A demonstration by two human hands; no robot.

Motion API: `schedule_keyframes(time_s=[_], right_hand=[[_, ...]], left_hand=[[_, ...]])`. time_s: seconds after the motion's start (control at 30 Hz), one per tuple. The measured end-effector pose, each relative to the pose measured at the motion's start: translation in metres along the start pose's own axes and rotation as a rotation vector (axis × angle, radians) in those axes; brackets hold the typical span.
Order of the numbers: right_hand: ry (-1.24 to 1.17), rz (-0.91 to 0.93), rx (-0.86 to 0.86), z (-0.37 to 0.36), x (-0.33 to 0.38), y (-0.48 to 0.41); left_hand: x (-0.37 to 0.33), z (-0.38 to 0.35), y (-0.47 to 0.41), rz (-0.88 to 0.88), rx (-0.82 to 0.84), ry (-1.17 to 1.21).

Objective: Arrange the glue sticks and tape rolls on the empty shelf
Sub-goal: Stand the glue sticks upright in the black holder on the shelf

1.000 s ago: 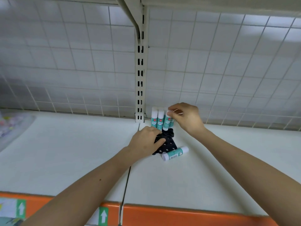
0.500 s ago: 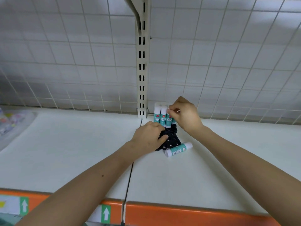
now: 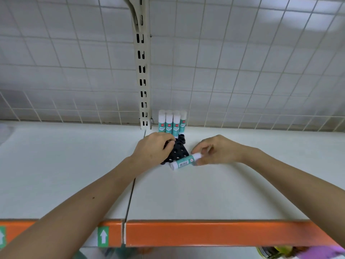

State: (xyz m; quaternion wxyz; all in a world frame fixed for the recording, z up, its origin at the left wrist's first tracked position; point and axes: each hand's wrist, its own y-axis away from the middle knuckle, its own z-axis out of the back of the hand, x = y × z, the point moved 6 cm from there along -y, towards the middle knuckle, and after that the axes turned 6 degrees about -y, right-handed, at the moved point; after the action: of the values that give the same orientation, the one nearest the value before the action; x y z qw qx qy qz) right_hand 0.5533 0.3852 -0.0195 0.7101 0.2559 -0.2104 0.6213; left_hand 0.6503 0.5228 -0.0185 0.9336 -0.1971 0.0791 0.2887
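Note:
Several teal-and-white glue sticks (image 3: 172, 123) stand upright in a row at the back of the white shelf (image 3: 205, 191), against the wire grid. In front of them lies a black holder with round holes (image 3: 177, 151). My left hand (image 3: 154, 149) rests on the holder's left side with its fingers curled over the edge. One more glue stick (image 3: 183, 162) lies on its side just right of the holder. My right hand (image 3: 216, 150) pinches that stick's right end between thumb and fingers.
A slotted metal upright (image 3: 142, 75) rises behind the holder, in front of the white wire grid back wall (image 3: 242, 71). An orange rail (image 3: 205, 233) with green arrow labels runs along the shelf's front edge. A seam (image 3: 130, 195) splits the shelf into two panels.
My right hand left the standing glue sticks at the back and came down to the lying stick, now pinching its end. The left hand stayed on the black holder.

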Motion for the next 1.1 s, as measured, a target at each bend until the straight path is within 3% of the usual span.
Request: schedule_keyframes(time_s=[0.17, 0.47, 0.6, 0.73, 0.97, 1.1], right_hand=[[0.026, 0.092, -0.101, 0.007, 0.004, -0.003], [0.031, 0.347, -0.355, 0.03, 0.033, -0.018], [-0.447, 0.087, -0.335, 0.034, 0.024, -0.027], [-0.537, -0.023, -0.381, 0.036, 0.023, -0.034], [-0.486, -0.018, -0.508, 0.048, 0.032, -0.041], [-0.223, 0.042, -0.652, 0.06, 0.034, -0.043]], left_hand=[[-0.002, -0.002, 0.002, 0.076, 0.066, 0.222], [-0.015, -0.015, 0.004, 0.261, 0.415, 0.676], [-0.001, -0.012, 0.0, 0.38, 0.217, 0.758], [0.002, -0.013, -0.005, 0.404, 0.088, 0.793], [-0.006, -0.004, -0.016, 0.33, -0.063, 0.604], [-0.01, -0.001, -0.013, 0.092, 0.009, 0.152]])
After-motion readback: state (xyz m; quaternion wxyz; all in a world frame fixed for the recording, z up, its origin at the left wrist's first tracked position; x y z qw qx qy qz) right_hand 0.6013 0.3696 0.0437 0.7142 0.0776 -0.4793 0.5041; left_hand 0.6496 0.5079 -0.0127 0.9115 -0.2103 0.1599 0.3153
